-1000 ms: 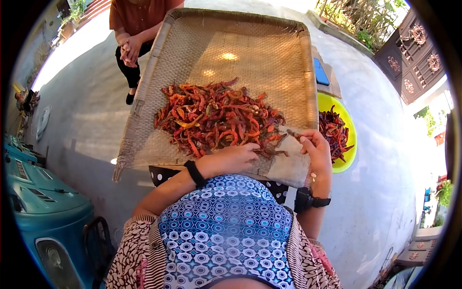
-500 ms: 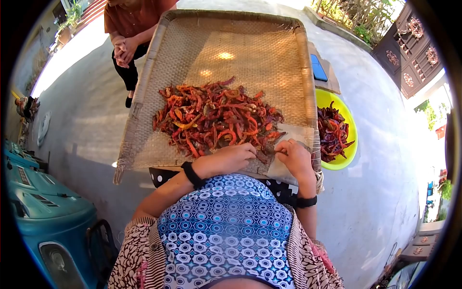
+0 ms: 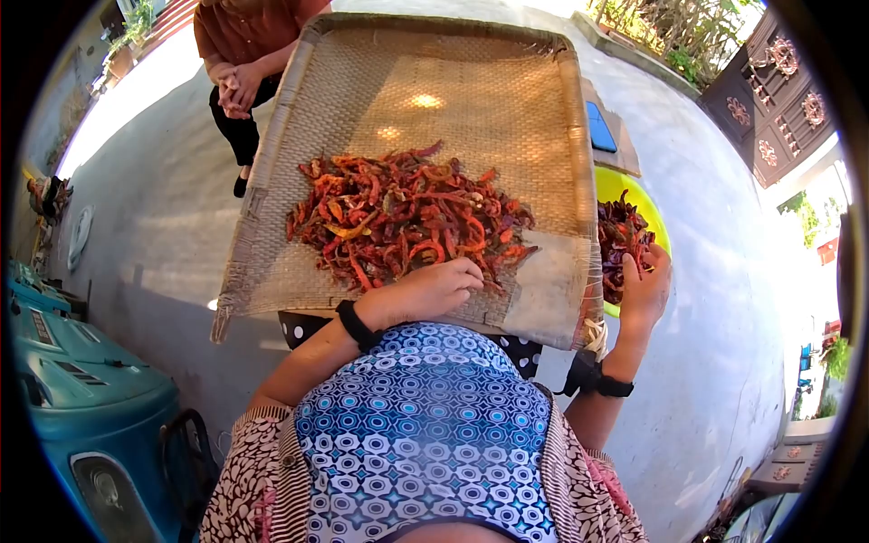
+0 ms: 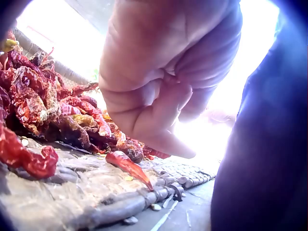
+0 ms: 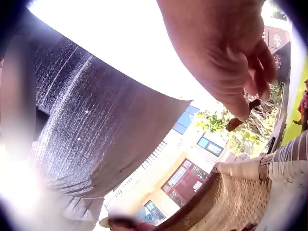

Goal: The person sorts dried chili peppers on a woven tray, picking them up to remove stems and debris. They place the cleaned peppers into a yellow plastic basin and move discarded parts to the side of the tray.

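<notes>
A heap of dried red chili peppers (image 3: pixel 407 213) lies on the woven tray (image 3: pixel 489 100). My left hand (image 3: pixel 441 288) rests at the heap's near edge, fingers curled toward the palm, with nothing visible held. One loose pepper (image 4: pixel 129 168) lies below that hand on the weave in the left wrist view. Over the near side of a yellow-green bowl (image 3: pixel 661 222) of darker dried chilies (image 3: pixel 620 231) is my right hand (image 3: pixel 644 290). Its thumb and fingers pinch a dark dried chili pepper (image 5: pixel 234 124), seen in the right wrist view.
A flat pale piece (image 3: pixel 552 276) covers the tray's near right corner. Beyond the bowl, a blue phone-like object (image 3: pixel 599 127) lies on cardboard. A person (image 3: pixel 249 72) with clasped hands is at the tray's far left. A teal vehicle (image 3: pixel 100 398) stands at left.
My right hand first came in beside the left hand at the tray's near edge, then swung right to the bowl. The left hand stayed almost in place.
</notes>
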A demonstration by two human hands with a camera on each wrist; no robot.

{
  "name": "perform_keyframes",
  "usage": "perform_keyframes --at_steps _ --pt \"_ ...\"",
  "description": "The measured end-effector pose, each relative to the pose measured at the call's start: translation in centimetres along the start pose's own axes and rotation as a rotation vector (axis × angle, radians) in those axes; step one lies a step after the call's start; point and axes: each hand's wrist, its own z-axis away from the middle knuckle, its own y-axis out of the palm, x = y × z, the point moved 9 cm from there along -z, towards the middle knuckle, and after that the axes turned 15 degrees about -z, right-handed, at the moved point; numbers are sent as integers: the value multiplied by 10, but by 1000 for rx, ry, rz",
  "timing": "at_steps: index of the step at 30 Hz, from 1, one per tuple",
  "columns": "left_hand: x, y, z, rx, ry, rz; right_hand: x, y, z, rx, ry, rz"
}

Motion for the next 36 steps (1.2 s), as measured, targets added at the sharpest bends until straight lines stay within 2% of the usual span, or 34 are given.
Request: perform_keyframes --at_steps 3,4,6,8,12,15,16,17,19,21,24,25,28,31,36 --pt "-4 -3 -2 -26 17 25 -20 26 10 127 122 -332" --pt "-5 -2 -3 -19 15 29 -2 48 25 325 220 -511" --pt "-7 -3 -3 -26 28 34 29 88 67 832 298 -438" --pt "-9 -5 -4 -60 59 38 70 103 90 987 44 -335" --pt "-6 -13 0 -154 62 36 73 115 99 1032 56 -412" --pt "-1 -21 5 -223 -42 -46 44 106 83 995 136 -375" --pt "5 -22 7 -229 -87 -74 31 96 73 956 253 -307" --pt "10 -23 8 -237 -135 -102 12 85 57 813 269 -307" --pt "10 -23 9 -271 -114 -149 -17 56 27 540 356 -372" --pt "11 -22 10 -279 -120 -204 -24 15 3 87 169 -240" --pt "14 -17 8 -257 -158 -286 -35 43 13 298 229 -341" --pt "15 -15 7 -248 -168 -310 -26 66 31 411 249 -489" --pt "17 -14 6 -210 -200 -364 41 115 84 888 63 -422" --pt "17 -14 8 -187 -215 -384 74 129 104 899 -79 -380" --pt "16 -13 8 -195 -213 -393 65 137 112 992 -112 -293"
